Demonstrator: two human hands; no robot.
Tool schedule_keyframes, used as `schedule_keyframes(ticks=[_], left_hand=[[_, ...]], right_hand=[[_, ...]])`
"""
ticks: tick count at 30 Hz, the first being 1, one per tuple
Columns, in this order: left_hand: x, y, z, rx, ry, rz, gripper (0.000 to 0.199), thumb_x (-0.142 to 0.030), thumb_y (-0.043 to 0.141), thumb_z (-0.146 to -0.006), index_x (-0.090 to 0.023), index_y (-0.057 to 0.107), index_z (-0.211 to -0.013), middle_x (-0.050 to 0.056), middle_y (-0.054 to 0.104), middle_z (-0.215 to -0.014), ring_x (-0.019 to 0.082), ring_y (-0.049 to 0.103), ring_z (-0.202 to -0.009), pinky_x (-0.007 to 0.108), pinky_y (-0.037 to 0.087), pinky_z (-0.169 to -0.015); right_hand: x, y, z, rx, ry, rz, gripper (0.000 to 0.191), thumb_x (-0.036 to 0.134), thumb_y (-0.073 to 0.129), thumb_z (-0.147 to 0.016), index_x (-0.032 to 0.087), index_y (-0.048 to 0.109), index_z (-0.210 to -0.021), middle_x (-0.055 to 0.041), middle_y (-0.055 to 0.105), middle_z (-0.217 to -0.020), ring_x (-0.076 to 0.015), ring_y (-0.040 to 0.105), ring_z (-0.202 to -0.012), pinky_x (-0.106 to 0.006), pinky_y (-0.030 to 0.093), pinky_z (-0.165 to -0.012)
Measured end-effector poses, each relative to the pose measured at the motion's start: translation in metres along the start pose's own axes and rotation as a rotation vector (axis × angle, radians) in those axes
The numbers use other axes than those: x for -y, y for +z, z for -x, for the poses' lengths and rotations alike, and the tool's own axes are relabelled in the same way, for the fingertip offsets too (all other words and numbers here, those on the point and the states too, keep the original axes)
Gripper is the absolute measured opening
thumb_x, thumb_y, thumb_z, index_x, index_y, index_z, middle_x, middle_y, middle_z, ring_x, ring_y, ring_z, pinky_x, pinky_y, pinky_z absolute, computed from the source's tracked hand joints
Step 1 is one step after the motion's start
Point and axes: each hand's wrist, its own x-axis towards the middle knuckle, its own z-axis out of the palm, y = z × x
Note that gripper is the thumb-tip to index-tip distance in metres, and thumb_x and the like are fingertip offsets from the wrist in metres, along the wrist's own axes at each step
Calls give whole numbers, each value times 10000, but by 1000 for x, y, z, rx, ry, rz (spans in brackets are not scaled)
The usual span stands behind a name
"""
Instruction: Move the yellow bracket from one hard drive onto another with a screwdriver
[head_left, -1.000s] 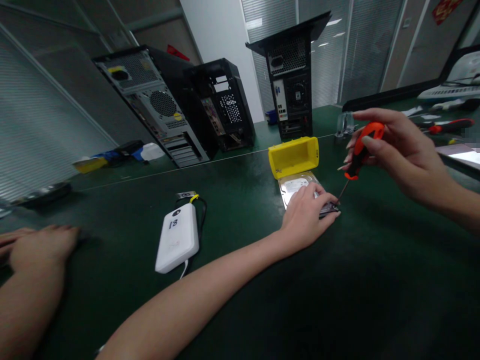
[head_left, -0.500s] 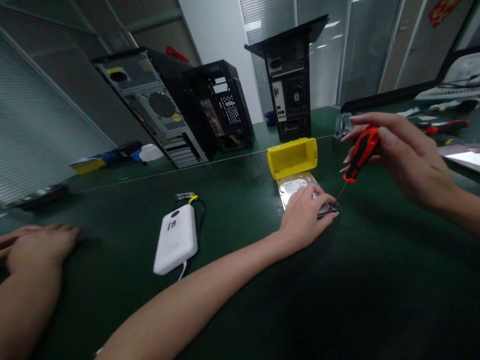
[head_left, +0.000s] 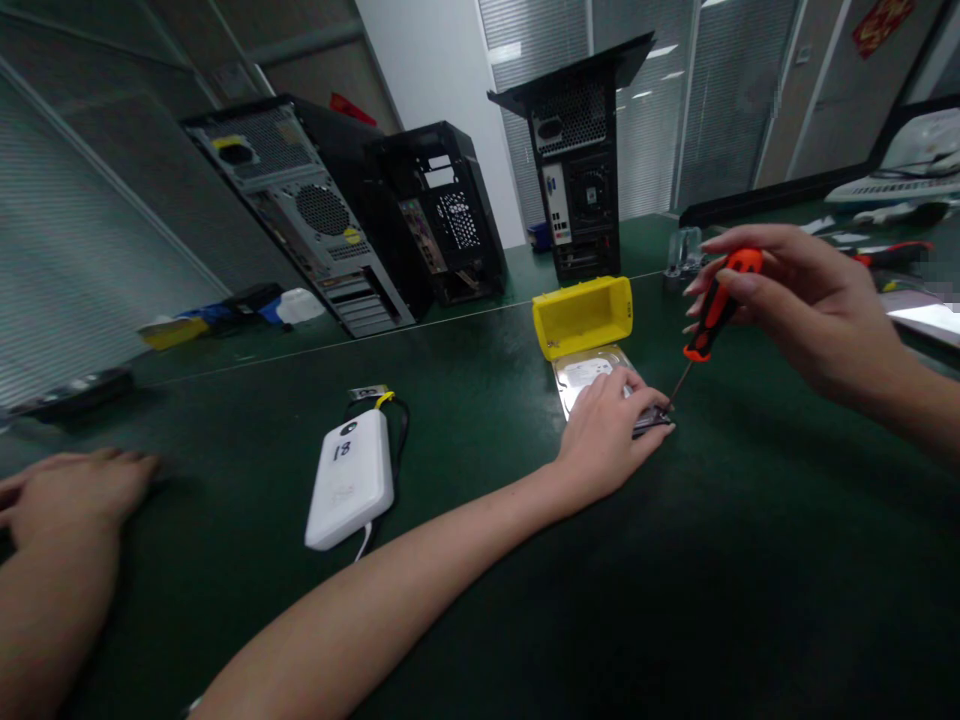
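My right hand grips a red-and-black screwdriver, its shaft slanting down and left to the corner of a silver hard drive. Fingers of my left hand are closed on the near edge of that drive, where a dark part shows between thumb and fingers. The drive lies flat on the green table, partly covered by my left hand. Directly behind it, an open yellow box rests on its side. Where exactly the screwdriver tip meets the drive is too small to tell.
A white power bank marked 18, with cables, lies left of my forearm. Another person's hands rest at the far left. Three computer cases stand behind. A clear plastic object and red-handled pliers are at the right.
The screwdriver handle has turned slightly in my right hand, and my fingers on it have shifted a little. My left hand stays on the drive.
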Motion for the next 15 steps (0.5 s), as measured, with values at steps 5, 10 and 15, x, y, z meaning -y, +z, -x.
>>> schedule_keyframes(ticks=[5,10,15], left_hand=[[-1,-1,0,16,-12,-5,223,-346,535,-855,-250,589,-1048,40,490,-1059,191,467,-946,332,413,-780],[-1,-1,0,11,-10,-5,228,-345,536,-855,-244,588,-1053,39,489,-1054,184,465,-939,325,411,-780],[-1,-1,0,7,-4,-7,221,-342,537,-854,-241,591,-1043,41,492,-1055,187,465,-945,321,412,-778]], right_hand=[[-1,-1,-1,-51,11,-9,258,290,658,-761,280,635,-1018,9,633,-911,-146,638,-830,-263,584,-693],[4,2,1,-67,-31,45,226,275,644,-774,261,629,-999,4,630,-908,-144,633,-825,-269,570,-711],[2,4,4,-51,-28,-45,234,357,448,-894,247,616,-1014,-41,637,-944,-187,636,-826,-336,558,-663]])
